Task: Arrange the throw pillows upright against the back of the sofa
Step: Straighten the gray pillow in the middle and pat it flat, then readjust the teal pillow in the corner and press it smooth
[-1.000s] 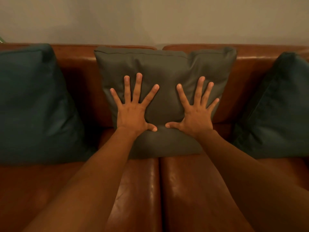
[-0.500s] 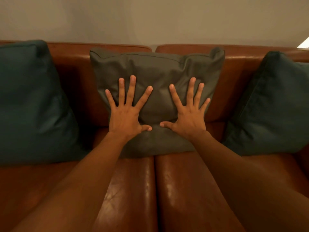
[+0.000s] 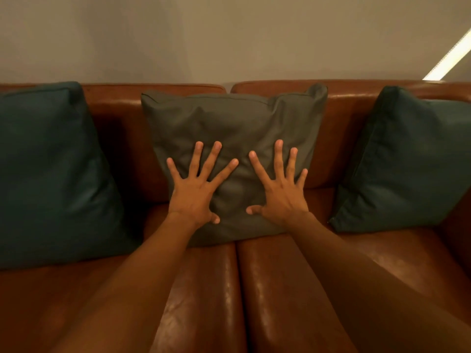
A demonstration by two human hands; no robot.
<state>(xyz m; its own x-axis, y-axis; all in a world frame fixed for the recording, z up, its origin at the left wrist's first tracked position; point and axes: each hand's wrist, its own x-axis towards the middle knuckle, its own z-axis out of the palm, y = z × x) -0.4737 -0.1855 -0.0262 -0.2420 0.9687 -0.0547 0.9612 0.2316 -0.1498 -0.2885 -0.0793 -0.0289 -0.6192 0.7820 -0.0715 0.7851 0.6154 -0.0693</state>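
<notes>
A grey-green pillow [image 3: 229,118] stands upright in the middle of the brown leather sofa, leaning on the sofa back [image 3: 356,138]. My left hand [image 3: 196,189] lies flat on its lower left part with fingers spread. My right hand [image 3: 280,189] lies flat on its lower right part, fingers spread too. Neither hand grips anything. A dark teal pillow [image 3: 51,174] stands upright at the left against the back. Another dark teal pillow [image 3: 407,159] leans upright at the right.
The sofa's two seat cushions [image 3: 267,289] meet in a seam under my forearms. A plain wall [image 3: 229,34] rises behind the sofa. A bright light strip [image 3: 451,57] shows at the upper right.
The view has tilted up and shifted, so the sofa and pillows sit lower in the frame. Both hands stay pressed flat on the middle pillow.
</notes>
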